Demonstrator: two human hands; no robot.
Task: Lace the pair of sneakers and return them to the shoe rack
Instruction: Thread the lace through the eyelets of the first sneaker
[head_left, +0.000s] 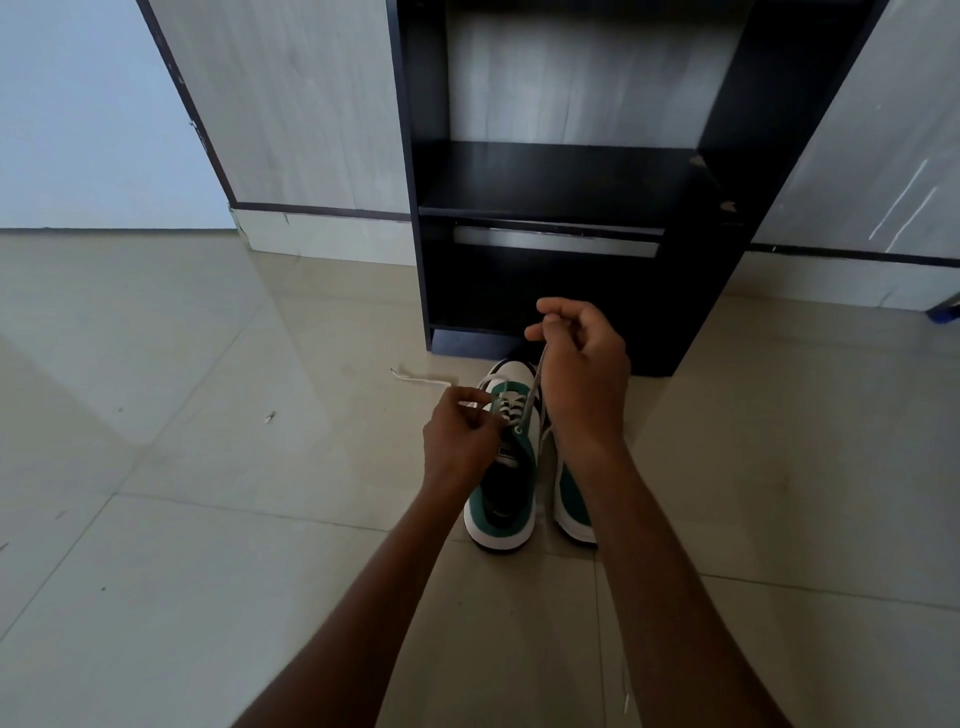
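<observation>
Two white, green and black sneakers stand side by side on the tiled floor, toes toward the black shoe rack (566, 208). The left sneaker (501, 499) has grey-white lace crossed through its lower eyelets. My left hand (460, 441) pinches one lace end at the shoe's left side; that end trails left across the floor (421, 378). My right hand (584, 364) is raised above the shoes, shut on the other lace end (531, 400), which is pulled taut up from a right eyelet. The right sneaker (571, 493) is partly hidden by my right forearm.
The rack's shelves hold nothing and its base stands just beyond the sneakers' toes. Pale wardrobe panels (291, 104) flank the rack. A blue object (945, 312) peeks in at the right edge. Small scraps (270, 417) lie on the floor to the left.
</observation>
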